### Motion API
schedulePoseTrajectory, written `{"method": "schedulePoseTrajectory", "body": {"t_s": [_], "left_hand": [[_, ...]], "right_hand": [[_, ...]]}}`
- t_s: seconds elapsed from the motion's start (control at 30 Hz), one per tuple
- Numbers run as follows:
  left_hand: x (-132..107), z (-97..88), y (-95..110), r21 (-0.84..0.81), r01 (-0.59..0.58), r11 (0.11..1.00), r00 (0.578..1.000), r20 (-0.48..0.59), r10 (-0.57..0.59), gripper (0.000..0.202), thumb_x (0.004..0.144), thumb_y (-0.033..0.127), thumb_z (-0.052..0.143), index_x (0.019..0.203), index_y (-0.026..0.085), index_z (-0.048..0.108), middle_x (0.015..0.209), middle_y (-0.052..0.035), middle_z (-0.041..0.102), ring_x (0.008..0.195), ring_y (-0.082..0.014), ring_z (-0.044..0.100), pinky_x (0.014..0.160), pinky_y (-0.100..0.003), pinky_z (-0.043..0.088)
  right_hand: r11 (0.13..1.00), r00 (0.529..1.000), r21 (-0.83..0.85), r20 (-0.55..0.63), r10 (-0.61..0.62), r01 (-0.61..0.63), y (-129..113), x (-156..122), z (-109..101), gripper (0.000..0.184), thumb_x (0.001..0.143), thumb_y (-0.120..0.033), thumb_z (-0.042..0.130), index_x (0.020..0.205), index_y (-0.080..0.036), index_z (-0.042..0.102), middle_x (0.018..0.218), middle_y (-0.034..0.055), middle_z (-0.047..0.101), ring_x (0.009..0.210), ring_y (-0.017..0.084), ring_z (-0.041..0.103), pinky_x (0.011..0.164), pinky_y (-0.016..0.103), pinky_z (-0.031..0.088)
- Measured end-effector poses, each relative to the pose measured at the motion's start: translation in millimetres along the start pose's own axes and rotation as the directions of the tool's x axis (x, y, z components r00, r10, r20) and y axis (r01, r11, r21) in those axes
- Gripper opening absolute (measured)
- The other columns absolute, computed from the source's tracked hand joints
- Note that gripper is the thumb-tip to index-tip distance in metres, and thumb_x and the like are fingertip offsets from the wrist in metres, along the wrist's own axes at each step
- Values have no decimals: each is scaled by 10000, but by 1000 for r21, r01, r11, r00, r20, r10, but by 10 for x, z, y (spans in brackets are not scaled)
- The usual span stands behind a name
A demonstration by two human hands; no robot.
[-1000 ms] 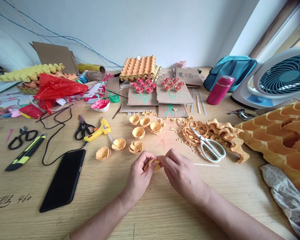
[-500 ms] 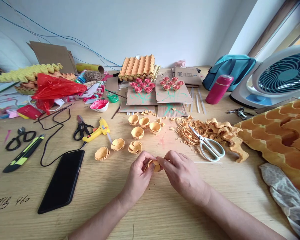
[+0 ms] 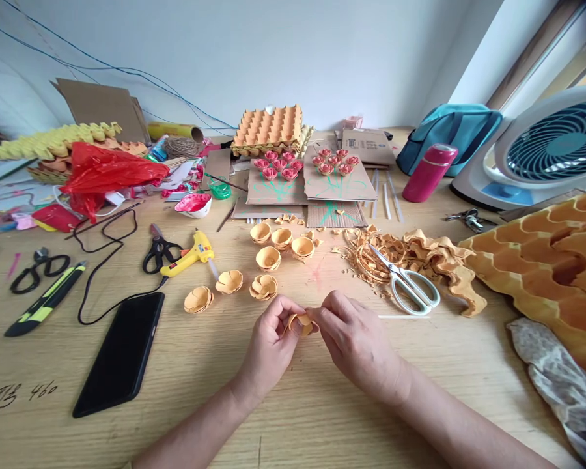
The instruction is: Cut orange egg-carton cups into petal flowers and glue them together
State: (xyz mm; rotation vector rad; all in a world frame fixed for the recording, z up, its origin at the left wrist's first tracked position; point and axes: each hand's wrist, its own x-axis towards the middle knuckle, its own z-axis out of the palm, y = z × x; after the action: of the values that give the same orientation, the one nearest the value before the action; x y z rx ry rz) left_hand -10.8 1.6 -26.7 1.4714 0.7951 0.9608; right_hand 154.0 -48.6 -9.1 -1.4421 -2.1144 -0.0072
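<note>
Between my two hands is a small orange egg-carton flower cup [image 3: 301, 322], its petals partly covered by fingers. My left hand [image 3: 272, 339] pinches it from the left side. On the other side, the thumb and forefinger of my right hand [image 3: 354, 342] close on its petal edge. Just beyond my hands stand finished-looking petal cups, among them one with spread petals [image 3: 264, 287] and another farther left [image 3: 198, 299]. Several plain round cups [image 3: 268, 258] sit behind these. White-handled scissors [image 3: 413, 290] lie right of my right hand, against a heap of orange carton scraps [image 3: 378, 257].
A yellow glue gun [image 3: 190, 256], black scissors [image 3: 160, 251], a utility knife [image 3: 46, 303] and a phone [image 3: 122, 352] lie left. Red flowers [image 3: 278, 167] rest on cardboard [image 3: 339, 185] at the back. Rightward are egg trays [image 3: 532, 260], a pink bottle [image 3: 430, 173] and a fan [image 3: 557, 146].
Both hands stay almost in place, still pinching the flower cup. The whole view has shifted very slightly; nothing else has visibly moved.
</note>
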Motion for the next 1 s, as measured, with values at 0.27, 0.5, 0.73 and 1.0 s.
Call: {"method": "schedulePoseTrajectory", "body": {"t_s": [0.27, 0.5, 0.73, 1.0], "left_hand": [[-4, -10, 20, 57, 64, 996, 998, -17, -63, 148, 906, 324, 617, 891, 193, 547, 795, -2, 637, 734, -142, 620, 693, -251, 513], [-22, -31, -33, 279, -10, 960, 1000, -14, 14, 119, 946, 234, 533, 1026, 206, 618, 943, -30, 679, 878, -168, 641, 795, -262, 500], [-9, -18, 11, 333, 48, 942, 998, -52, -32, 152, 945, 224, 517, 1055, 205, 620, 957, -41, 685, 898, -190, 645, 842, -300, 499], [-31, 23, -11, 256, 31, 966, 1000, -1, -31, 246, 944, 208, 507, 1179, 201, 580, 1140, -83, 665, 1066, -220, 628, 952, -340, 488]], "right_hand": [[999, 999, 25, 20, 35, -35, 0, 9, -22, 235, 1008, -142, 435, 978, -180, 664, 832, 46, 559, 705, 166, 545, 650, 271, 435], [953, 966, 166, 107, 236, -251, 6, 0, 25, 167, 993, -144, 464, 1078, -194, 599, 972, 52, 595, 730, 147, 601, 670, 265, 489], [910, 952, 281, 103, 289, -306, -4, 12, 0, 157, 967, -126, 481, 988, -194, 621, 944, 46, 596, 723, 140, 596, 650, 246, 501], [879, 927, 299, 167, 335, -372, -14, 25, 6, 208, 926, -85, 512, 1057, -203, 622, 932, 33, 607, 700, 135, 611, 642, 243, 502]]}}
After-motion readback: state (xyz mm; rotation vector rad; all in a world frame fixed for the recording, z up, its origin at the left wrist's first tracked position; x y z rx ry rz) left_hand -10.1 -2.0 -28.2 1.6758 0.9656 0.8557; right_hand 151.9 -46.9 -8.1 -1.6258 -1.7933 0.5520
